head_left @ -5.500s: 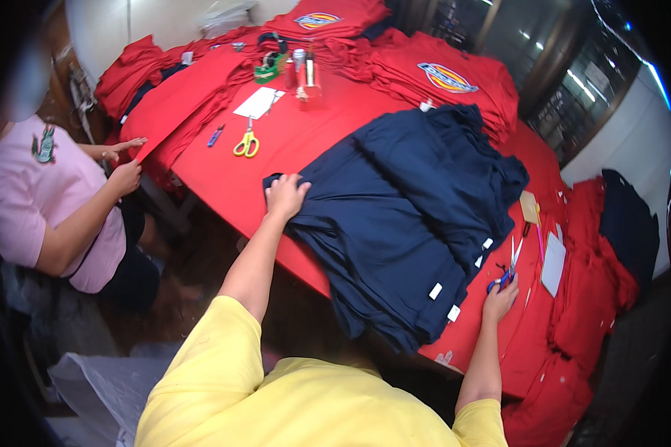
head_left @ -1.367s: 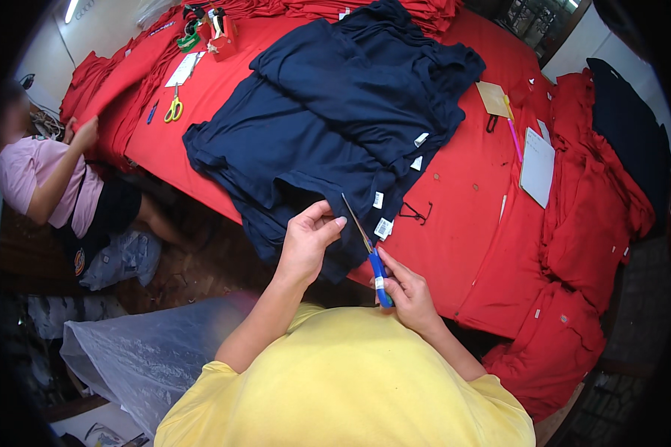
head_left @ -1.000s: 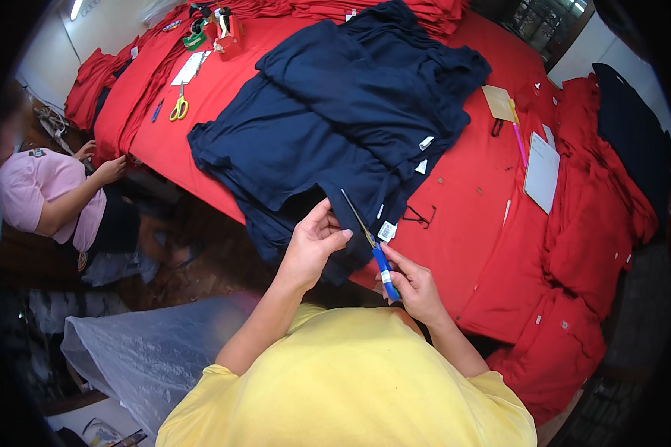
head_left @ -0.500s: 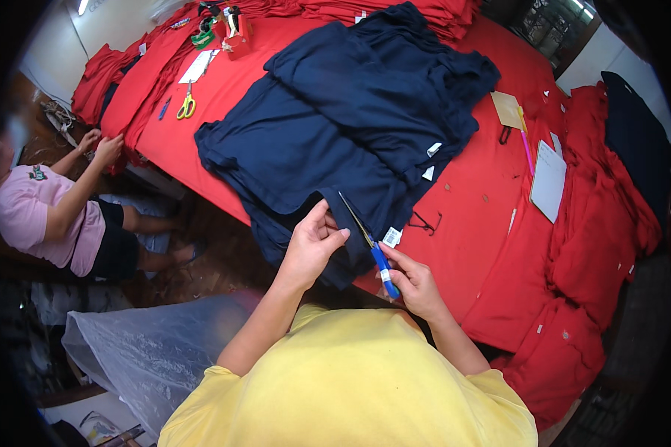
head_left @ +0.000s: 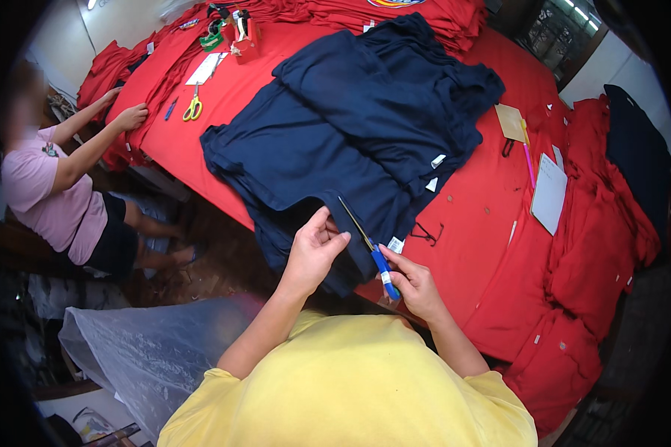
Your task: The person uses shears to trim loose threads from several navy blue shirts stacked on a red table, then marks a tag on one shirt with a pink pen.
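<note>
Navy garments [head_left: 343, 119] lie in a loose pile on the red-covered table, their near edge hanging toward me. My left hand [head_left: 309, 252] pinches that near edge between thumb and fingers. In my right hand [head_left: 416, 287] is a pair of scissors [head_left: 381, 264] with blue handles. Its narrow blades point away from me, over the navy cloth just right of my left fingertips, and look nearly closed. A white label [head_left: 396, 246] shows beside the scissors, and another white tag [head_left: 438, 160] sits farther up the cloth's right side.
Yellow-handled scissors [head_left: 193, 109] and a red tape dispenser [head_left: 244, 46] are at the far left. A notepad [head_left: 549, 195], a pink pen [head_left: 529, 164] and red garments [head_left: 596, 238] lie to the right. A co-worker [head_left: 60, 179] handles red cloth at left. Clear plastic [head_left: 149, 357] stands near me.
The co-worker has straightened up, hands now farther apart on the red cloth. My hands keep nearly the same pose at the navy edge; the whole view has shifted slightly.
</note>
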The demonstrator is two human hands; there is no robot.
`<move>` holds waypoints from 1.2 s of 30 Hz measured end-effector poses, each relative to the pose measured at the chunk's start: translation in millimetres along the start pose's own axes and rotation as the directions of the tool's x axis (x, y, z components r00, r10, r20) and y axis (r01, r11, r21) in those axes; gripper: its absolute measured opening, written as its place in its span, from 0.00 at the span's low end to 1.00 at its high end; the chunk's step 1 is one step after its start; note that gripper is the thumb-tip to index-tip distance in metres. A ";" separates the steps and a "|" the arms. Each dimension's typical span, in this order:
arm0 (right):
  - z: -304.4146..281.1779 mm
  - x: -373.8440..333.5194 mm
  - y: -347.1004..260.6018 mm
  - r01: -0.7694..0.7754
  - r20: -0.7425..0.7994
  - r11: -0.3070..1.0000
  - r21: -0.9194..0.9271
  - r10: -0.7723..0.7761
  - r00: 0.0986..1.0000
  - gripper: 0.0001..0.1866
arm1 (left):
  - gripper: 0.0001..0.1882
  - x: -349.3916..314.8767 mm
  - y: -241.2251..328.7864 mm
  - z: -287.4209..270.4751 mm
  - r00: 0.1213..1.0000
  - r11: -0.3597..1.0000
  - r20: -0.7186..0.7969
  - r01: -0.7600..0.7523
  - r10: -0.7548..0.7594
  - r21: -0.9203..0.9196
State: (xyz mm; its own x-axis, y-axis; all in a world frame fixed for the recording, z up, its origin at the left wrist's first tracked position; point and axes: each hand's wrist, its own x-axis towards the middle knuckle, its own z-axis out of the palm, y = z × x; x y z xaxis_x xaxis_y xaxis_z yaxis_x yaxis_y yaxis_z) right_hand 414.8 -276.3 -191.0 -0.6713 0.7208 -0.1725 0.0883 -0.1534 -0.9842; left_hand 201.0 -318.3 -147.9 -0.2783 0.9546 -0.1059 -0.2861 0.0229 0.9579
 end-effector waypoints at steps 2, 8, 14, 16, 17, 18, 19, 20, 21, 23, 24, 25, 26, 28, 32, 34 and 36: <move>-1.3 0.7 -1.1 0.003 0.003 0.998 -0.057 -0.003 1.000 0.27 | 0.16 7.2 -11.0 -11.1 0.992 0.987 -0.089 -0.081 0.094 0.139; 0.6 10.2 -9.0 0.197 0.025 0.964 -0.181 -0.196 0.980 0.26 | 0.14 3.6 3.8 -3.4 0.998 0.997 -0.042 -0.039 0.041 0.061; -3.6 13.9 -7.7 -0.027 0.030 0.996 -0.089 0.029 0.999 0.27 | 0.08 7.4 -3.8 -12.4 0.987 0.989 -0.134 -0.074 0.091 0.128; -3.3 15.0 -7.1 0.026 0.031 0.991 -0.134 -0.022 0.999 0.27 | 0.05 11.5 1.5 -8.3 0.955 0.971 -0.225 -0.152 0.192 0.186; -1.8 17.3 -5.3 0.135 0.033 0.974 -0.180 -0.131 0.991 0.27 | 0.05 11.6 1.8 -13.2 0.966 0.966 -0.191 -0.131 0.175 0.222; 0.1 19.0 -5.0 0.241 0.042 0.944 -0.224 -0.237 0.970 0.27 | 0.06 11.0 3.1 -17.1 0.975 0.959 -0.160 -0.111 0.156 0.260; 1.5 20.9 -7.2 0.262 0.051 0.935 -0.239 -0.257 0.965 0.27 | 0.08 9.4 4.2 -16.1 0.985 0.976 -0.127 -0.089 0.116 0.199; 2.7 23.4 -12.1 0.282 0.060 0.925 -0.255 -0.276 0.959 0.27 | 0.11 6.7 7.4 -13.3 0.993 0.988 -0.092 -0.065 0.078 0.139; 3.6 25.8 -15.6 0.304 0.070 0.914 -0.270 -0.296 0.953 0.27 | 0.14 4.8 9.7 -12.0 0.998 0.996 -0.055 -0.039 0.043 0.078; 3.7 30.8 -12.8 0.264 0.056 0.935 -0.237 -0.259 0.964 0.27 | 0.16 3.7 9.5 -13.2 0.998 0.996 -0.052 -0.033 0.038 0.083; 3.7 32.7 -11.4 0.244 0.048 0.944 -0.222 -0.239 0.970 0.27 | 0.17 3.9 9.0 -13.9 0.998 0.996 -0.050 -0.031 0.035 0.084; 3.4 33.3 -11.1 0.207 0.045 0.954 -0.216 -0.202 0.978 0.28 | 0.16 4.4 8.7 -14.5 0.998 0.997 -0.056 -0.035 0.039 0.069; 2.6 33.5 -10.8 0.170 0.041 0.963 -0.210 -0.165 0.985 0.28 | 0.16 5.5 8.3 -15.2 0.997 0.998 -0.062 -0.040 0.043 0.054; 1.8 34.2 -10.9 0.148 0.048 0.963 -0.224 -0.141 0.989 0.28 | 0.15 9.4 3.4 -21.2 0.994 0.998 -0.095 -0.056 0.059 0.032; 4.3 36.1 -16.8 0.300 0.095 0.887 -0.350 -0.285 0.954 0.30 | 0.13 19.7 -6.7 -33.8 0.984 0.996 -0.161 -0.083 0.075 -0.041; 4.9 36.8 -21.6 0.364 0.121 0.846 -0.391 -0.344 0.931 0.30 | 0.14 16.8 7.3 -26.0 0.985 0.996 -0.169 -0.059 0.046 -0.074; 4.6 38.1 -25.3 0.376 0.141 0.841 -0.389 -0.349 0.926 0.31 | 0.15 13.9 13.7 -21.8 0.985 0.999 -0.167 -0.041 0.043 0.020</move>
State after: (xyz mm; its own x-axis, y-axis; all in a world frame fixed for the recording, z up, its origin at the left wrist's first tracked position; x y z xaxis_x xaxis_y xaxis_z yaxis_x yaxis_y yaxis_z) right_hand 383.6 -248.1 -172.5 -0.7568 0.6257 0.1891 0.1078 0.4048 -0.9080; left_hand 173.3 -311.2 -142.1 -0.4393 0.8919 -0.1072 -0.2562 -0.0100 0.9666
